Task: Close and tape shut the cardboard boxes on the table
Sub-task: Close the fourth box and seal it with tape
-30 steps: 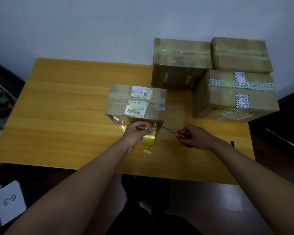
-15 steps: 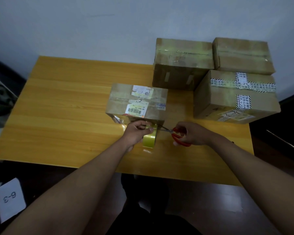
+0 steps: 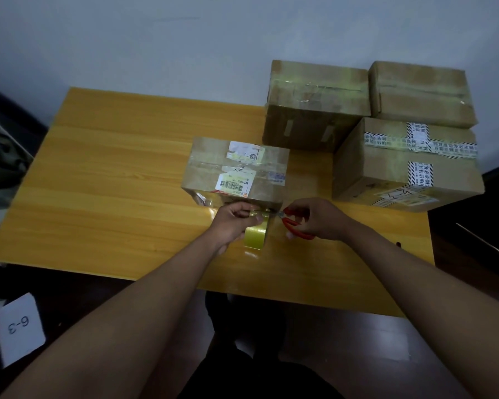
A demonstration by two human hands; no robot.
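Observation:
A small closed cardboard box (image 3: 236, 168) with shipping labels and clear tape on top sits mid-table. At its near face my left hand (image 3: 234, 220) grips a yellowish tape roll (image 3: 257, 236), standing on edge against the box. My right hand (image 3: 320, 218) holds red-handled scissors (image 3: 293, 226), their blades pointing left at the tape strip between roll and box. The blade tips are mostly hidden behind the roll and my fingers.
Three larger taped boxes stand at the back right: one (image 3: 314, 105) against the wall, another (image 3: 421, 93) stacked on a third (image 3: 404, 165). The wooden table (image 3: 113, 168) stretches left. A white card marked 6-3 (image 3: 18, 326) lies on the floor.
My right hand has carried the scissors leftward, from apart on the table up to the tape beside the roll. My left hand has kept the roll at the box.

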